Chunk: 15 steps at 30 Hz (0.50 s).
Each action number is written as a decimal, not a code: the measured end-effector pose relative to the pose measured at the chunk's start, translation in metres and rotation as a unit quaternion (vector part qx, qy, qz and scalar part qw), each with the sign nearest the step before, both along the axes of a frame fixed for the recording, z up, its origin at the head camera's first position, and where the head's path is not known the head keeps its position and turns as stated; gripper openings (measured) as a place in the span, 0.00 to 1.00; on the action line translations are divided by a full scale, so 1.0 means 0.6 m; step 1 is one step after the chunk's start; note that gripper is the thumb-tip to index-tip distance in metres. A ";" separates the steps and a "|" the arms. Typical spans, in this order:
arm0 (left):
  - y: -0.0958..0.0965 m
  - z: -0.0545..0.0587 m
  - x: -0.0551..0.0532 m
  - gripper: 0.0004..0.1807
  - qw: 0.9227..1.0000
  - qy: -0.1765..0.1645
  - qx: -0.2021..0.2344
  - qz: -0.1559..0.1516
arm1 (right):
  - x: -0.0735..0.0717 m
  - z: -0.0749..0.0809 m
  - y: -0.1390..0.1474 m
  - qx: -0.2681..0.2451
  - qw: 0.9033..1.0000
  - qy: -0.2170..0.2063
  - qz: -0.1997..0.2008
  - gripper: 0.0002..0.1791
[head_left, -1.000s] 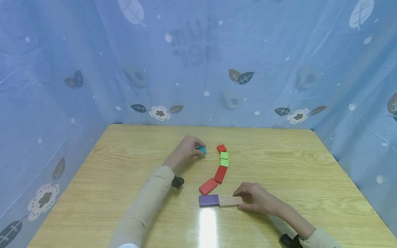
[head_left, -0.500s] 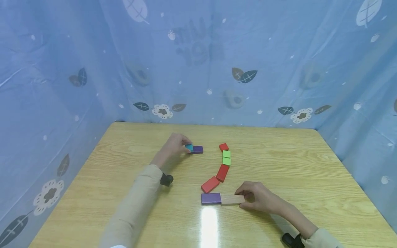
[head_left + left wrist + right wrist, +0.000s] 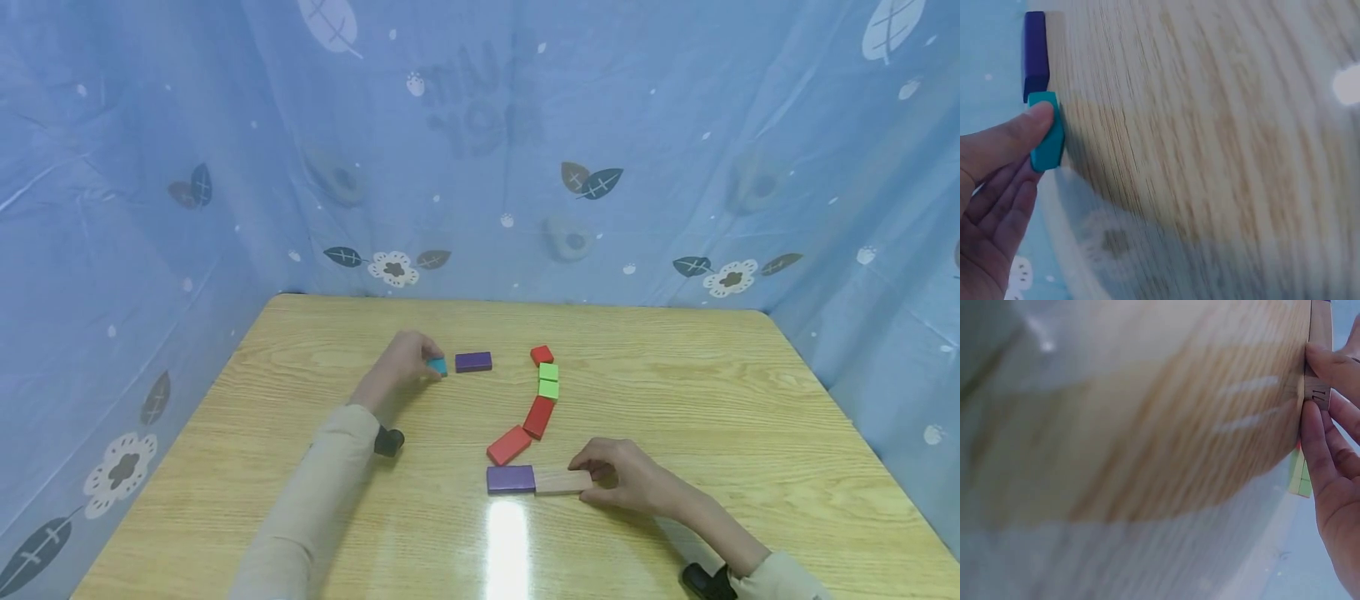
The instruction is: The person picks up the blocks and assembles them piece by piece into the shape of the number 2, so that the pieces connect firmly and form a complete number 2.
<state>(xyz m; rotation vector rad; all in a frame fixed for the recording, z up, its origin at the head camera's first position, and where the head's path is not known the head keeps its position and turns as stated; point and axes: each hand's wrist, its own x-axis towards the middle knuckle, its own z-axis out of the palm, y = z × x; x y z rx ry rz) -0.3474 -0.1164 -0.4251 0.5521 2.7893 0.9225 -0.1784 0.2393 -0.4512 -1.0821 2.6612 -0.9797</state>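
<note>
- Head view: your left hand (image 3: 401, 360) pinches a small teal block (image 3: 438, 366) at its fingertips, far left of centre on the wooden table (image 3: 675, 400). A purple block (image 3: 473, 362) lies just to the right of the teal one, apart from it, with its long axis running left to right.
- Your right hand (image 3: 626, 479) curls its fingers round the right end of a plain wood block (image 3: 562, 482), which butts end to end against a second purple block (image 3: 510, 479); both run left to right. Above them a curved chain rises: 2 red blocks (image 3: 522, 432), a green block (image 3: 548, 381) marked in 2 halves, then a small red cube (image 3: 542, 355).
- The left hand is the nearer one to the far purple block; the chain sits between your 2 hands.
- Left wrist view: your thumb (image 3: 1019, 134) presses on the teal block (image 3: 1046, 131), the other fingers curled beneath it. The purple block (image 3: 1035, 53) lies just beyond, seemingly touching at a corner, though the head view shows a gap.
- Right wrist view: your fingers (image 3: 1329, 434) pinch the wood block (image 3: 1317, 369) from both sides; a number is printed on its end. A sliver of green (image 3: 1300, 478) shows past them.
- Against the earlier frames: 1 second ago the teal block sat close to the chain with no far purple block visible; half a second ago teal and purple touched; now your left hand has drawn the teal block leftward, clear of it. Your right hand has stayed put.
</note>
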 end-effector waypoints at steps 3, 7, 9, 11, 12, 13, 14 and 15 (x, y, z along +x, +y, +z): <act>0.002 0.002 0.000 0.21 1.000 -0.003 -0.009 0.001 | 0.000 0.001 0.001 0.002 1.000 -0.004 -0.003 0.15; 0.004 0.008 0.000 0.25 1.000 -0.013 -0.009 0.009 | 0.000 0.001 0.001 0.000 1.000 -0.003 -0.003 0.15; 0.007 0.008 -0.002 0.26 1.000 -0.008 -0.004 0.007 | -0.001 0.000 0.001 -0.002 1.000 -0.001 -0.001 0.15; 0.015 0.006 -0.005 0.25 1.000 0.005 -0.007 -0.002 | -0.001 -0.001 0.001 -0.007 1.000 0.000 0.002 0.15; 0.021 0.005 -0.006 0.25 1.000 0.014 -0.014 -0.011 | 0.000 -0.002 0.000 -0.010 1.000 -0.002 0.003 0.15; 0.028 0.003 -0.008 0.24 0.999 0.022 -0.022 -0.021 | 0.000 -0.002 0.000 -0.011 1.000 -0.001 0.004 0.15; 0.037 0.002 -0.009 0.24 0.999 0.027 -0.033 -0.029 | 0.000 -0.002 0.000 -0.014 1.000 -0.001 0.006 0.15; 0.045 0.000 -0.010 0.23 0.998 0.033 -0.045 -0.036 | 0.001 -0.003 0.000 -0.016 1.000 0.000 0.007 0.15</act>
